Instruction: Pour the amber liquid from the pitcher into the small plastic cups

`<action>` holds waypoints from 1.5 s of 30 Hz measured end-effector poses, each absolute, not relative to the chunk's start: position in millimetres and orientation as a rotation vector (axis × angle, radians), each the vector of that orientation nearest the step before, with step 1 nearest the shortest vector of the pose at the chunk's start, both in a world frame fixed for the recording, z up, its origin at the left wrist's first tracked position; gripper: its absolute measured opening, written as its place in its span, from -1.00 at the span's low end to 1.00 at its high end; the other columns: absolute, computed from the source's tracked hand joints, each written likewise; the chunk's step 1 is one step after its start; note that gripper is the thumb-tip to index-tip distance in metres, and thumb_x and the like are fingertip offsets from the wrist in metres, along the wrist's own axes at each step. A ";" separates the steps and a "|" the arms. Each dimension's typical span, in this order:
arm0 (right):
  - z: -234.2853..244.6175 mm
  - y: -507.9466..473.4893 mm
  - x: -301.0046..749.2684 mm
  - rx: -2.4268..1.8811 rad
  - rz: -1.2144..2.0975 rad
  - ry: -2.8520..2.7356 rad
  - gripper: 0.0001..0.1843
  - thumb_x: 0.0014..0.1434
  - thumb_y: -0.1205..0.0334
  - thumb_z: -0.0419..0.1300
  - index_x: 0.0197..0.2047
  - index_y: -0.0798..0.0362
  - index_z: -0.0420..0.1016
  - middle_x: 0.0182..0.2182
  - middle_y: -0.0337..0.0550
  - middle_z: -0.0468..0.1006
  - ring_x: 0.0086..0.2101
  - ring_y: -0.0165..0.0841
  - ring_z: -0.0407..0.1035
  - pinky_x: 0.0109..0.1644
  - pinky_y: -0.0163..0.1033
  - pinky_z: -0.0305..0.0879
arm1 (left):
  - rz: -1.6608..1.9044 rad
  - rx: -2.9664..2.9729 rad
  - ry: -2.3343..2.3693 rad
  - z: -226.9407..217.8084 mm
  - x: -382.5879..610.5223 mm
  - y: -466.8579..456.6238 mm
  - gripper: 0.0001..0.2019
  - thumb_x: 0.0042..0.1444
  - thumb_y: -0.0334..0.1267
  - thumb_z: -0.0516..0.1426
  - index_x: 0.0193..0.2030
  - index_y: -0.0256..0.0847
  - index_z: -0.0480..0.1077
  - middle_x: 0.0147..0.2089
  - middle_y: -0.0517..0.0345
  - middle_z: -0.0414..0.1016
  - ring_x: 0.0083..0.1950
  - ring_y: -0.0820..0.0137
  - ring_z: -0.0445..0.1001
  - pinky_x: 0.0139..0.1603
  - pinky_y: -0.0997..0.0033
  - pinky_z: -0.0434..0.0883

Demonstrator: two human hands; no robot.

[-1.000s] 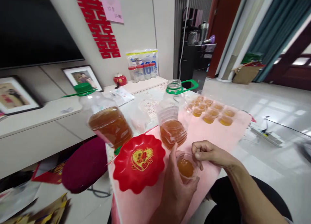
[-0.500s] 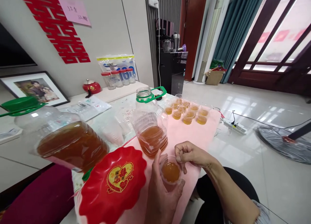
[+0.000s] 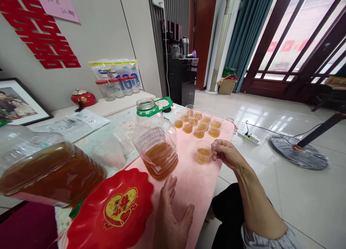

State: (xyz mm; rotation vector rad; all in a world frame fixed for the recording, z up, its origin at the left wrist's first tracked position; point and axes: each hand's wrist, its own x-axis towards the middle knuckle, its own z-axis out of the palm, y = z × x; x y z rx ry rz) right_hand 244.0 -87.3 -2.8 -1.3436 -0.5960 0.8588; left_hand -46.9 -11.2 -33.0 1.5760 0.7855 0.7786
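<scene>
My right hand (image 3: 226, 153) is curled with its fingertips pinched on the rim of a small clear cup of amber liquid (image 3: 203, 155). That cup stands alone on the pink cloth (image 3: 194, 177). My left hand (image 3: 173, 214) hovers open over the cloth's near end, fingers spread and holding nothing. It is just below an open plastic jug with a green handle (image 3: 155, 148), about a third full of amber liquid. Several filled cups (image 3: 198, 123) stand grouped at the cloth's far end.
A second, fuller jug (image 3: 48, 169) leans at the left above a red scalloped plate (image 3: 113, 209). Behind it is a white shelf (image 3: 113, 105) with jars, a red teapot (image 3: 83, 97) and a framed photo. On the floor to the right lie a power strip (image 3: 248, 137) and a fan base (image 3: 297, 155).
The cup left my left hand and now stands farther out on the cloth, with my right hand still at its rim. My left hand has opened and dropped back.
</scene>
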 end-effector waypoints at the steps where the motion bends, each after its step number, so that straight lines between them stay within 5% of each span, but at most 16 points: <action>1: -3.5 -88.7 248.4 -1.358 0.814 -0.550 -0.72 0.47 0.06 0.30 -0.03 0.14 0.52 -0.24 -0.22 0.54 -0.36 -0.44 0.46 -0.30 -0.31 0.50 | 0.780 1.563 0.778 -30.0 -45.8 -13.9 -0.31 0.20 -0.19 0.15 0.46 0.01 0.08 0.42 0.05 0.31 0.46 0.27 0.29 0.56 -0.25 0.19; 20: -18.8 -72.5 278.0 -1.359 0.474 -0.173 -0.65 0.46 0.04 0.30 0.16 0.10 0.50 0.01 -0.06 0.55 -0.12 -0.28 0.52 -0.06 -0.11 0.58 | 0.732 1.559 0.770 -28.3 -45.6 -19.1 -0.29 0.19 -0.18 0.12 0.48 -0.14 0.05 0.40 -0.12 0.34 0.46 0.19 0.32 0.54 -0.20 0.20; 45: -22.9 -73.4 278.3 -1.361 0.433 -0.201 -0.64 0.46 0.03 0.30 0.15 0.10 0.50 -0.01 -0.07 0.55 -0.15 -0.29 0.52 -0.10 -0.13 0.59 | 0.738 1.597 0.754 -32.3 -45.6 -22.6 -0.38 0.22 -0.23 0.09 0.43 -0.04 0.13 0.36 0.00 0.40 0.43 0.21 0.36 0.51 -0.17 0.27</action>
